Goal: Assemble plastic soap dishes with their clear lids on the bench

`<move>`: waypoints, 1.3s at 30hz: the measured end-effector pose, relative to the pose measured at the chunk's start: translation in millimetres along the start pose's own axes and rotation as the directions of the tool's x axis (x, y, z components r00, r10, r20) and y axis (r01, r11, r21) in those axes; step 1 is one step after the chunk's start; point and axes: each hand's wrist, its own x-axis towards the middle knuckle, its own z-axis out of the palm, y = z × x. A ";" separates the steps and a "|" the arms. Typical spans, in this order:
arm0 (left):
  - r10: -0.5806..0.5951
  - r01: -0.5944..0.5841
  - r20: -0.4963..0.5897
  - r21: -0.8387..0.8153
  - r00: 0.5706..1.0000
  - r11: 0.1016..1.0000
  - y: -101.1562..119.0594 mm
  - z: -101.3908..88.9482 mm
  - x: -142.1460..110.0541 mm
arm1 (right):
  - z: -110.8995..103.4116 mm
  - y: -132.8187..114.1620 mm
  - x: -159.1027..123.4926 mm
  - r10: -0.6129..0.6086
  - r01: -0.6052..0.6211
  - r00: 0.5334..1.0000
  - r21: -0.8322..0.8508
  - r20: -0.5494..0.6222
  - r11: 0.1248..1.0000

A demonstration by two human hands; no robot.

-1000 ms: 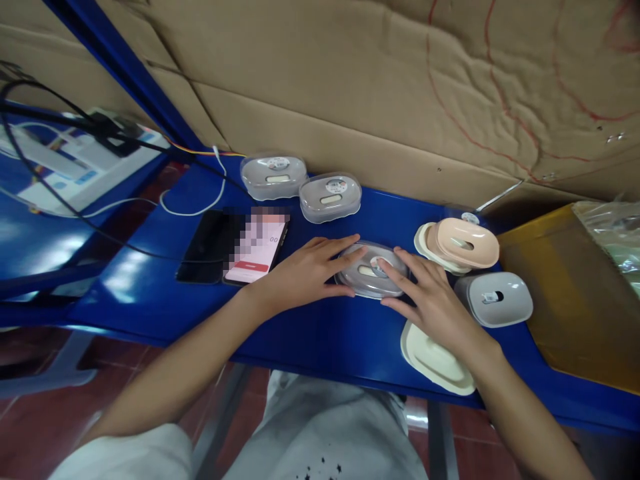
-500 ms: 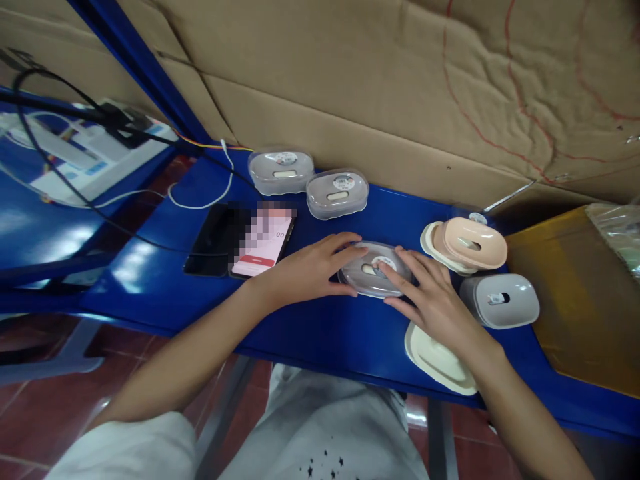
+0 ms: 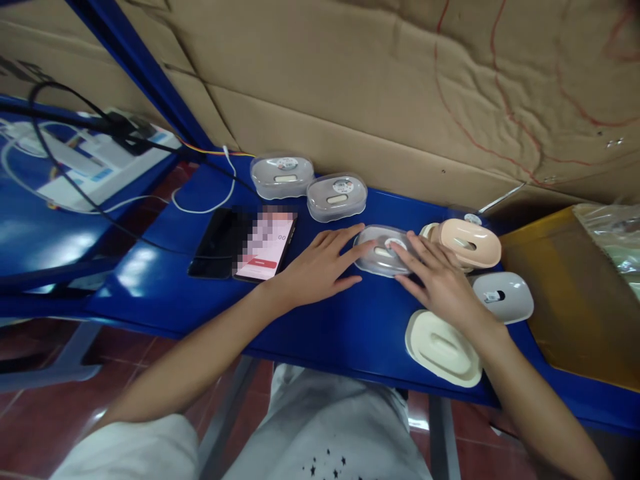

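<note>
On the blue table, a clear-lidded oval grey box like a soap dish [image 3: 383, 267] lies between my hands, a round sticker on its lid. My left hand [image 3: 323, 267] is at its left side, fingers spread, index fingertip over the lid. From the right, my right hand [image 3: 440, 280] rests its outstretched fingers on the lid near the sticker. A cream oval tray [image 3: 443, 350] lies below my right wrist. Beyond that hand are a peach oval dish [image 3: 473, 243] and a grey one [image 3: 510, 297], both with a slot, partly hidden.
Two similar lidded boxes, a left one [image 3: 283, 179] and a right one [image 3: 337, 198], stand at the back by the cardboard wall [image 3: 325, 87]. A lit phone [image 3: 265, 247] lies left of my hands. A power strip [image 3: 125, 163] with cables is farther left; a brown carton [image 3: 575, 293] stands right.
The lidded box has moved slightly back and to the right, with my right hand on it. My left hand's thumb has come away from the box's near side.
</note>
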 end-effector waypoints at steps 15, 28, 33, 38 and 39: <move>0.112 -0.113 0.059 0.002 0.992 0.994 4.8 9.1 -0.4 | -56.1 6.0 -41.2 0.105 -0.099 0.994 0.141 -0.034 0.985; 0.205 -0.181 0.095 -0.212 0.974 0.960 24.3 16.7 -2.8 | -10.9 -38.1 -113.7 0.144 -0.161 0.982 0.150 0.120 0.975; 0.237 -0.200 0.137 -0.237 0.962 0.951 23.5 19.2 -2.4 | -7.6 -43.4 -46.7 -0.046 0.030 0.995 0.171 0.087 0.985; 0.175 -0.157 0.155 -0.123 0.972 0.980 19.8 15.0 -2.4 | -42.1 -2.6 -76.6 0.145 -0.150 0.989 0.162 0.038 0.975; 0.173 -0.157 0.157 -0.108 0.972 0.982 19.9 13.9 -2.9 | -51.1 11.3 -93.7 0.206 -0.205 0.978 0.157 0.011 0.966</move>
